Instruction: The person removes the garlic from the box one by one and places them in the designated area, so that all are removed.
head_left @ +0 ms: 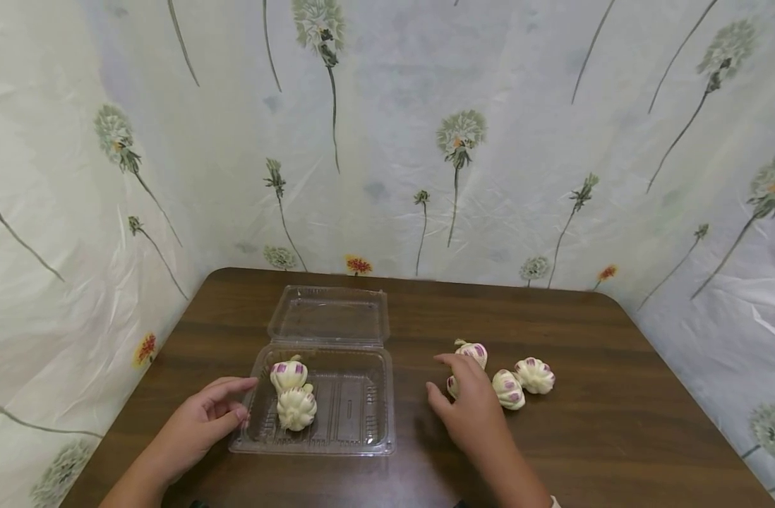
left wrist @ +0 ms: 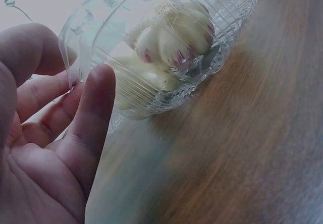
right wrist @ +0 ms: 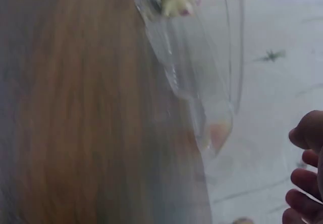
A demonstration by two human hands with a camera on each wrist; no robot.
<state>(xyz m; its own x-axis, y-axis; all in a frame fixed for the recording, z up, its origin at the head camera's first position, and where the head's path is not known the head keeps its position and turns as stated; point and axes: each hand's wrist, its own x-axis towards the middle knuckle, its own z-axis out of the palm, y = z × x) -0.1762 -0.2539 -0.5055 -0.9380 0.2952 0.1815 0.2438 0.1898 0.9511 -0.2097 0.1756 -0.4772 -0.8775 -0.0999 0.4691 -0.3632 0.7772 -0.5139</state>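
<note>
A pair of whitish garlic bulbs with purple patches lies in the left half of the clear plastic container, touching: the farther bulb [head_left: 289, 377], and the nearer bulb [head_left: 296, 410] with its root tuft showing. The container [head_left: 346, 409] has its clear lid [head_left: 329, 316] folded back from the far edge, lying on the far side of the tray.

At the container's left rim is the left hand [head_left: 200, 422]; its grip pinches the thin plastic edge between thumb and fingers, the thumb on the outside of the wall.

To the right of the container, well apart from it, are four more bulbs in a loose group. One bulb [head_left: 473, 353] is at the back, another peeks out mostly hidden under the right hand [head_left: 473, 409], and a touching pair [head_left: 509, 390] sits farthest from the container. The right hand's grip is spread, thumb and forefinger apart with nothing between them in hold; whether it touches a bulb I cannot tell.

Under and around the container is the brown wood-grain desk [head_left: 616, 423]. Beyond the container rises pale cloth [head_left: 375, 155] printed with dandelions, running along the left and right too.
</note>
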